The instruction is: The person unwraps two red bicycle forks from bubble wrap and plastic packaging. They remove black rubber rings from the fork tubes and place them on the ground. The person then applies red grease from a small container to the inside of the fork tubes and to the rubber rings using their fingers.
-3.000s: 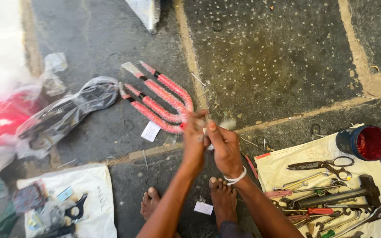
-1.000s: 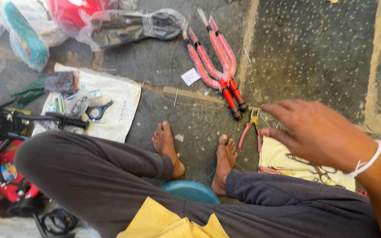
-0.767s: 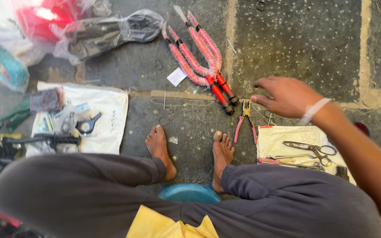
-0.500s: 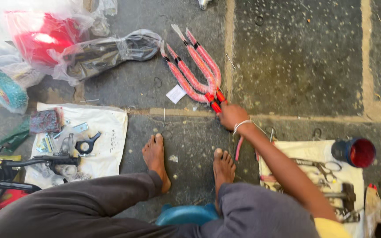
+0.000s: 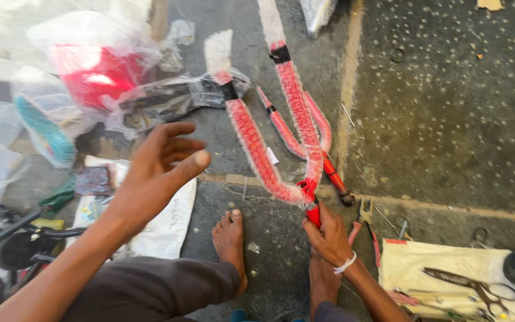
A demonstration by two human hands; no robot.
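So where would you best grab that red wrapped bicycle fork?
Probably at the bare red stem where both wrapped legs join, coming from below, nearest the sitter. The right hand already grips there; the legs fan away upward. The left hand hovers open, apart.

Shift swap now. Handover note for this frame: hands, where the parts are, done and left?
Right hand: shut on the red stem of the lifted wrapped fork.
Left hand: open, in the air, holding nothing.
Second wrapped fork lies on the stone floor; pliers beside the right hand, scissors on the cloth.
Done: one fork picked up.
Left: wrap is on both forks.
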